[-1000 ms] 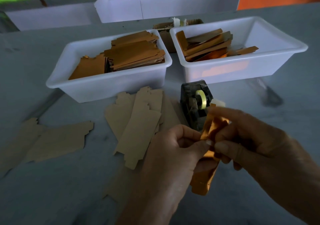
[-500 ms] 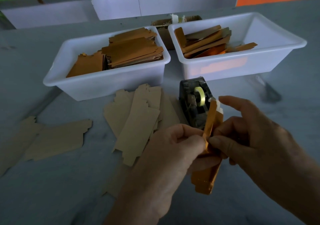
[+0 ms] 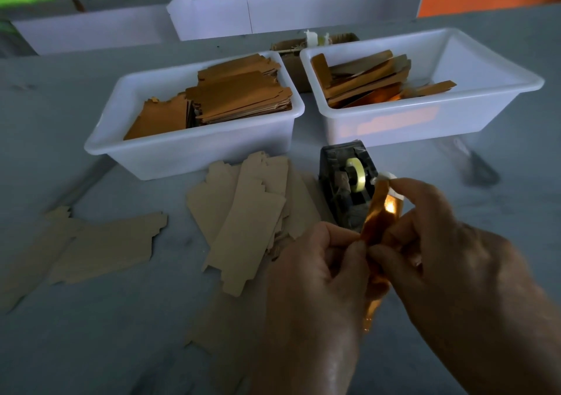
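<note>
the left hand (image 3: 315,276) comes up from the bottom edge with its back to us, fingers curled in. its grip is closed tight, thumb and forefinger pinching the card (image 3: 378,212) about halfway down. the right hand (image 3: 449,261) reaches in from the lower right. its thumb presses the card right beside the left thumb, and its forefinger arches up and over to the card's top end, so that grip is closed on the card too.

the card is a shiny orange strip held almost upright in the air above the tabletop (image 3: 91,334), just in front of the dispenser (image 3: 343,182). a pale bit of tape (image 3: 391,179) sits at the top end by the right forefinger. from here you can't tell whether it is stuck to the finger or to the card.

the thumbs cover the card's middle, and only a sliver of its lower end shows between the wrists, so how it is folded is unclear. the right hand's other fingers are tucked behind the card. the near end of the dispenser is lost behind the hands. the light is dim, and a dark smeared shape (image 3: 476,167) on the tabletop to the right is too blurred to name.
</note>
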{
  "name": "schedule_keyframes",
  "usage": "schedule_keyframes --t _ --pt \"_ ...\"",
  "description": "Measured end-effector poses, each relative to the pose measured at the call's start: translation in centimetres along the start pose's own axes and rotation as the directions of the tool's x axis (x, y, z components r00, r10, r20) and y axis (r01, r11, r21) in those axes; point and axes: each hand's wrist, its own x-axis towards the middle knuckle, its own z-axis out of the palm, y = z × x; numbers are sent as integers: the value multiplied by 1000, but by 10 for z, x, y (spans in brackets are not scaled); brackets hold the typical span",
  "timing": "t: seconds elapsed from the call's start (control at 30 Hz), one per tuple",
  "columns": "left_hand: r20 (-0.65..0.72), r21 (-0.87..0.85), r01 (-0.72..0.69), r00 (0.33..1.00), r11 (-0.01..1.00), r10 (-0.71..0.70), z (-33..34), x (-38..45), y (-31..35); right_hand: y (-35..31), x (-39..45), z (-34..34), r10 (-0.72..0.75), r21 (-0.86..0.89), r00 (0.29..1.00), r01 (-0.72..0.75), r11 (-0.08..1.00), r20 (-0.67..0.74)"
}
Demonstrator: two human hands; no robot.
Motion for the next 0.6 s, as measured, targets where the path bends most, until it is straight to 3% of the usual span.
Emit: schedule_keyframes --t 0.23,0.3,0.4,0.6 --pt "-132 70 -93 986 993 102 -1 -7 0 -2 5 -5 29 -71 998 -33 997 -55" --pt "-141 107 -114 982 988 128 -2 -6 3 1 7 -8 86 72 994 -81 994 -64" --pt "-101 174 -103 987 979 122 -5 -6 7 6 11 -6 129 452 983 -175 875 130" --pt "-25 228 -91 995 969 99 -19 0 14 11 22 -6 37 610 954 -219 762 297"
